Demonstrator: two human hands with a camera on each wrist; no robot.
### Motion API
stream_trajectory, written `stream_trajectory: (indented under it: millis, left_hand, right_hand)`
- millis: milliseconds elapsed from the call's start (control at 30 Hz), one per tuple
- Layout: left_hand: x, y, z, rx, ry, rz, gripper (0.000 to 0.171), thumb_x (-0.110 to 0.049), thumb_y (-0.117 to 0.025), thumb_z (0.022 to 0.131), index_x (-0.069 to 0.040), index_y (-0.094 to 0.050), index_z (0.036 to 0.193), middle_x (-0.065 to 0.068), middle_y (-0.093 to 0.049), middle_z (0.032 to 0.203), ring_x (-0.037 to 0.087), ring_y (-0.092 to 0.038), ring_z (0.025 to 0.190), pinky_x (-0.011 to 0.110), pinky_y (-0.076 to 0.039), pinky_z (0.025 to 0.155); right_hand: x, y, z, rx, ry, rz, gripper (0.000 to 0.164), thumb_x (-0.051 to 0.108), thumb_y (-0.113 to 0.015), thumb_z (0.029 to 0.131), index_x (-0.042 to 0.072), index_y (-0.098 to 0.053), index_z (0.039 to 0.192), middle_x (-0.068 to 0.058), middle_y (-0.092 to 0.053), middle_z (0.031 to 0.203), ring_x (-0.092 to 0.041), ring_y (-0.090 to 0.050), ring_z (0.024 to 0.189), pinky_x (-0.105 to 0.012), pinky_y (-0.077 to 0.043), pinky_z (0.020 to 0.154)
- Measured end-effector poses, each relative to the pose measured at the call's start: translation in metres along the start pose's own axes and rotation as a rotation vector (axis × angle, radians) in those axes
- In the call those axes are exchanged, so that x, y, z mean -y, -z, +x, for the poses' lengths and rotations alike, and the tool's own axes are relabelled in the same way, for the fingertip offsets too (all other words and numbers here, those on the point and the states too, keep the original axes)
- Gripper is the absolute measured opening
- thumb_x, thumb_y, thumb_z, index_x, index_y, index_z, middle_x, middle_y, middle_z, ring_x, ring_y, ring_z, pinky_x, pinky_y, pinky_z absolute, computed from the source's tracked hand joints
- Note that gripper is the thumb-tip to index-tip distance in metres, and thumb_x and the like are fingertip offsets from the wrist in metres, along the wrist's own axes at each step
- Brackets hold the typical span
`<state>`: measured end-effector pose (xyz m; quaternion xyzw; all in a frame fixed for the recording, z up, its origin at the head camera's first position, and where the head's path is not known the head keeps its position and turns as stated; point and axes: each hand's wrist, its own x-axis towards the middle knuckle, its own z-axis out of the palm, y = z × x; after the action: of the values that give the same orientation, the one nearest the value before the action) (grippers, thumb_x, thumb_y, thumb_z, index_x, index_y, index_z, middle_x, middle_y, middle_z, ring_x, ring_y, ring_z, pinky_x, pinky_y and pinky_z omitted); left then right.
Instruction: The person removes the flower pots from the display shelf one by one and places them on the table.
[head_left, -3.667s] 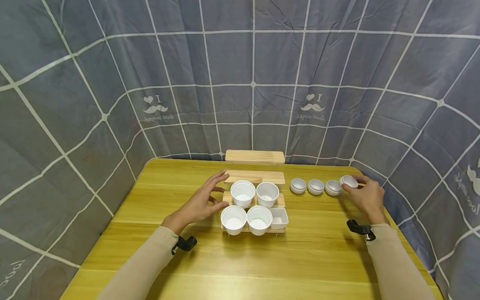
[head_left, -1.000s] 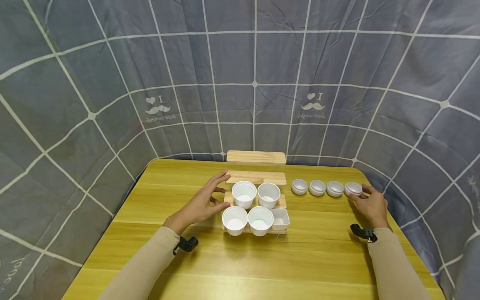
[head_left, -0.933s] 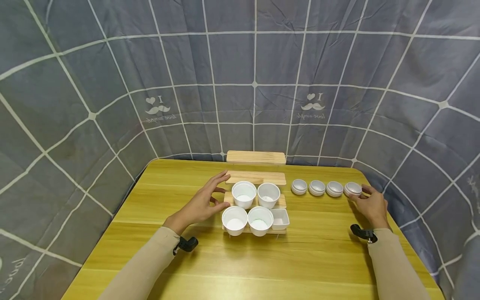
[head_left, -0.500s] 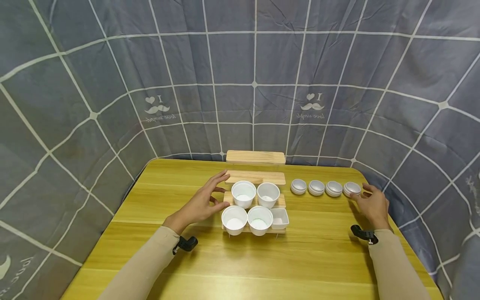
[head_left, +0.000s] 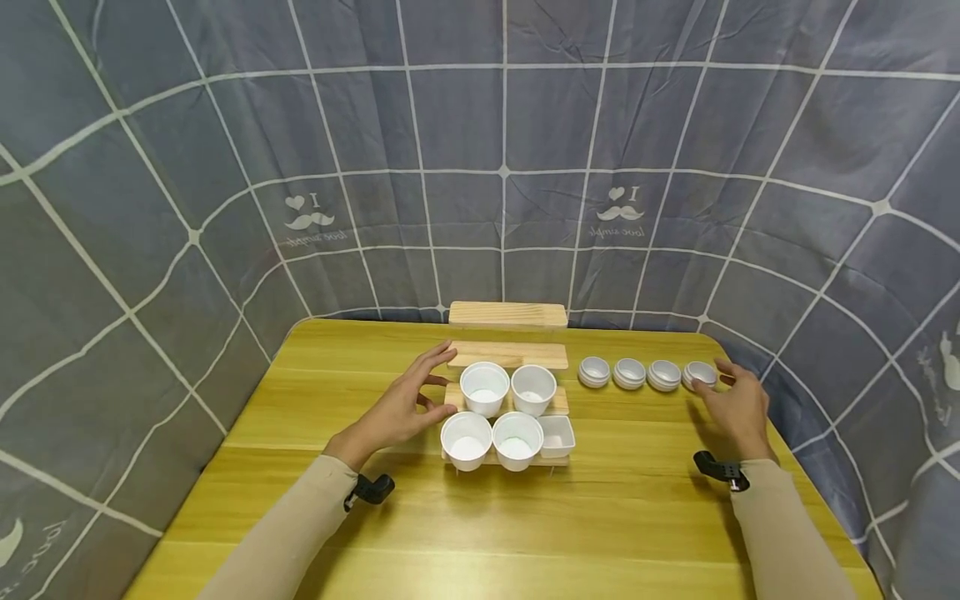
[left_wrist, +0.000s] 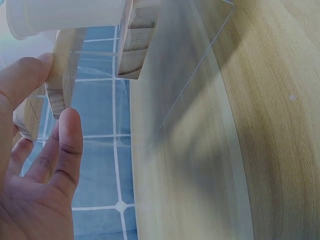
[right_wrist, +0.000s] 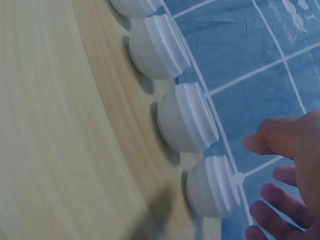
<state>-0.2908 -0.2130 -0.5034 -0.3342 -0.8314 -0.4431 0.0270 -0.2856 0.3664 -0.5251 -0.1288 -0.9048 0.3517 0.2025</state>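
Observation:
My left hand grips the left end of a tiered wooden rack. In the left wrist view the thumb lies on a wooden plank and a fingertip touches its end. White cups and a small square white dish stand on the rack's two lower tiers. My right hand hovers with spread fingers beside the rightmost small white bowl. A gap shows between the hand and that bowl in the right wrist view. The bowls show doubled rims, as if nested.
More small white bowls stand in a row to the right of the rack. The rack's two upper planks bear nothing. A grey checked curtain rises behind the wooden table.
Earlier my right hand held a bowl at the row's right end. That bowl now stands in line, and the hand has let go and drawn slightly away. My left hand stays put.

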Motion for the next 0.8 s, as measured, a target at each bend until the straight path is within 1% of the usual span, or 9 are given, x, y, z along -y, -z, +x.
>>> stream_trajectory:
  millis: [200, 300, 400, 467, 533, 600, 800]
  left_hand:
    - [0.001, 0.000, -0.001, -0.010, -0.008, -0.007, 0.093, -0.006, -0.087, 0.106, -0.013, -0.035, 0.183, 0.015, -0.022, 0.196, 0.047, -0.072, 0.144, 0.030, -0.068, 0.090]
    - [0.003, -0.001, 0.000, -0.014, -0.013, -0.009, 0.093, -0.005, -0.087, 0.106, -0.014, -0.036, 0.183, 0.016, -0.022, 0.195, 0.046, -0.073, 0.143, 0.030, -0.068, 0.089]
    - [0.003, -0.001, 0.000, -0.017, -0.026, -0.009, 0.092, -0.005, -0.086, 0.106, -0.011, -0.036, 0.182, 0.018, -0.023, 0.195, 0.048, -0.073, 0.142, 0.030, -0.068, 0.088]
    - [0.004, -0.002, 0.000, -0.018, -0.030, -0.006, 0.092, -0.004, -0.086, 0.106, -0.010, -0.035, 0.182, 0.019, -0.023, 0.195, 0.049, -0.073, 0.141, 0.030, -0.068, 0.088]
    - [0.004, -0.002, -0.001, -0.019, -0.036, -0.003, 0.092, -0.004, -0.086, 0.106, -0.009, -0.035, 0.182, 0.021, -0.022, 0.194, 0.050, -0.073, 0.141, 0.030, -0.068, 0.087]
    - [0.005, -0.003, -0.002, -0.021, -0.042, 0.000, 0.091, -0.003, -0.086, 0.106, -0.008, -0.035, 0.182, 0.022, -0.022, 0.194, 0.051, -0.073, 0.140, 0.031, -0.069, 0.088]
    - [0.006, -0.003, -0.001, -0.023, -0.029, 0.001, 0.091, -0.006, -0.086, 0.107, -0.011, -0.036, 0.182, 0.019, -0.023, 0.194, 0.050, -0.073, 0.141, 0.035, -0.069, 0.091]
  right_hand:
    - [0.014, 0.001, -0.007, -0.019, 0.075, 0.002, 0.066, 0.018, -0.084, 0.107, -0.010, -0.060, 0.162, -0.042, -0.059, 0.161, -0.060, -0.062, 0.146, -0.072, -0.051, 0.118]
    - [0.022, 0.002, -0.011, -0.011, 0.103, 0.016, 0.065, 0.018, -0.083, 0.108, -0.010, -0.060, 0.162, -0.042, -0.059, 0.160, -0.061, -0.061, 0.145, -0.073, -0.046, 0.120]
    - [0.031, 0.001, -0.015, -0.002, 0.129, 0.030, 0.065, 0.018, -0.082, 0.108, -0.008, -0.060, 0.163, -0.041, -0.058, 0.160, -0.060, -0.060, 0.145, -0.073, -0.044, 0.121]
    - [0.038, 0.001, -0.017, -0.001, 0.155, 0.026, 0.064, 0.019, -0.081, 0.109, -0.007, -0.060, 0.164, -0.040, -0.058, 0.159, -0.059, -0.060, 0.144, -0.073, -0.046, 0.119]
    - [0.046, 0.000, -0.020, -0.005, 0.183, 0.024, 0.063, 0.019, -0.082, 0.108, -0.006, -0.061, 0.163, -0.039, -0.060, 0.157, -0.058, -0.061, 0.143, -0.073, -0.050, 0.115]
    - [0.054, 0.000, -0.023, -0.005, 0.209, 0.026, 0.062, 0.017, -0.082, 0.108, -0.006, -0.062, 0.162, -0.038, -0.061, 0.155, -0.058, -0.062, 0.141, -0.072, -0.051, 0.114]
    - [0.074, -0.003, -0.032, -0.005, 0.304, 0.010, 0.057, 0.010, -0.083, 0.105, -0.005, -0.066, 0.158, -0.036, -0.065, 0.150, -0.057, -0.065, 0.135, -0.074, -0.053, 0.111]
